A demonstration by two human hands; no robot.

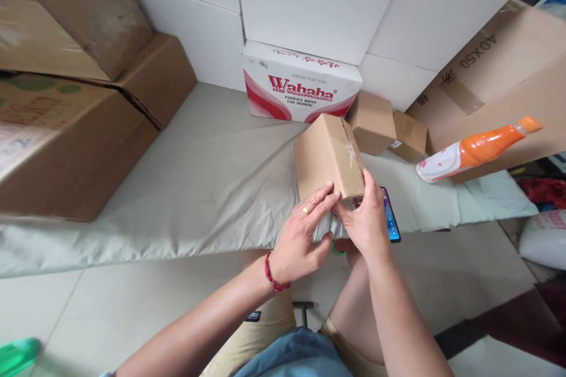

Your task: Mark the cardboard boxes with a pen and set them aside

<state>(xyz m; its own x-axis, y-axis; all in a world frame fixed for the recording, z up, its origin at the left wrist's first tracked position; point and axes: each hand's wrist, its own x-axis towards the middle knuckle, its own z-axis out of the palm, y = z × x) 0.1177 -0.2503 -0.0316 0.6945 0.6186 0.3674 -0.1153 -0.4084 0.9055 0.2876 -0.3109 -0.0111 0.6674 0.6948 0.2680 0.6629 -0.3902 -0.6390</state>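
Small cardboard box (316,156): placed on the covered table (198,171), in front of the Wahaha carton (305,94) on the wearer's side; its seam is sealed with clear tape (352,156). Whether its near end is lifted cannot be told.
Left hand (305,238): held on the wearer's side of the Wahaha carton, the fingertips laid on the small cardboard box's near edge, the thumb parted from them; a ring (305,210) and a red bracelet (272,274) are worn.
Right hand (366,221): held nearer the wearer than the Wahaha carton, the small cardboard box's near right corner pinched between thumb and fingers.
Phone (391,215): partly covered by the right hand, in front and to the right of the Wahaha carton, its screen lit.
Two brown boxes (374,123): set side by side, just right of the Wahaha carton.
Orange-topped bottle (481,150): placed farther right of the Wahaha carton, seen slanted.
Large brown cartons (84,153): stacked well left of the Wahaha carton.
"40X50" carton (499,88): seen far right of the Wahaha carton.
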